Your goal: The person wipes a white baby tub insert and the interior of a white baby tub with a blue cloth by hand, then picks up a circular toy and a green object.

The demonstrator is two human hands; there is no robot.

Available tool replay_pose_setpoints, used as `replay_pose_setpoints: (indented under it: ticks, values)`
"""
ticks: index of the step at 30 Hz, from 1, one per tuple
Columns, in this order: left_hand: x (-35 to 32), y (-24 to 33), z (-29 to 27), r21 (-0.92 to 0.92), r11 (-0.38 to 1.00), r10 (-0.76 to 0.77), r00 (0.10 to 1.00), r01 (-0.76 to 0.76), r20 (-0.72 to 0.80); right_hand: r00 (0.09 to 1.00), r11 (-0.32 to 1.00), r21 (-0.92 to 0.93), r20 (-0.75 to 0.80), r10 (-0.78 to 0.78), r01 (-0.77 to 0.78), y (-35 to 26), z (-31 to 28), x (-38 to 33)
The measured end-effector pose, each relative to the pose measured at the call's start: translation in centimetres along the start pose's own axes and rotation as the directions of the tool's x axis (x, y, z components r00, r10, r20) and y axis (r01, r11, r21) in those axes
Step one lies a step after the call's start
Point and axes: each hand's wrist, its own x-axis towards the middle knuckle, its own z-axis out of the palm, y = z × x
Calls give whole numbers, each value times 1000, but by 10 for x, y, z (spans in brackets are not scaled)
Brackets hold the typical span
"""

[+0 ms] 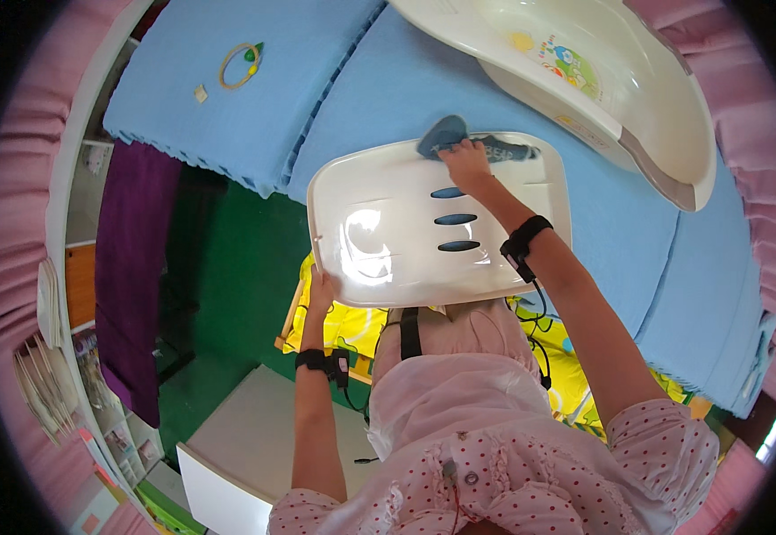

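Note:
A white plastic tray-like board with rounded corners and three oval slots lies in front of me, above my lap. My left hand is closed on its near left edge, with the thumb over the rim. Near the far edge, my right hand grips a dark grey-blue cloth and presses it on the board's surface. Part of the cloth spreads to the right, showing pale printed marks. Both wrists wear black bands with small cabled devices.
A white baby bathtub stands on the blue-covered table at the far right. On its far left lie a ring-shaped toy and a small beige piece. Purple cloth hangs at left; a white table stands at lower left.

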Motion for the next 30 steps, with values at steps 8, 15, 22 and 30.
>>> replay_pose_setpoints:
  ticks: [8,15,22,30]
  values:
    - [-23,79,27,40,960,-275,960,277,-54,962,966,58,-131,-241,250,-106,15,27]
    - [-27,68,12,-531,798,-256,958,285,130,856,840,168,-51,-515,515,-218,16,-12]
    - [-29,70,7,-610,732,-215,952,304,216,873,771,415,-153,-464,482,-224,18,-48]
    - [-21,80,14,-622,692,-297,930,367,218,825,709,440,-157,-543,550,-234,37,-88]
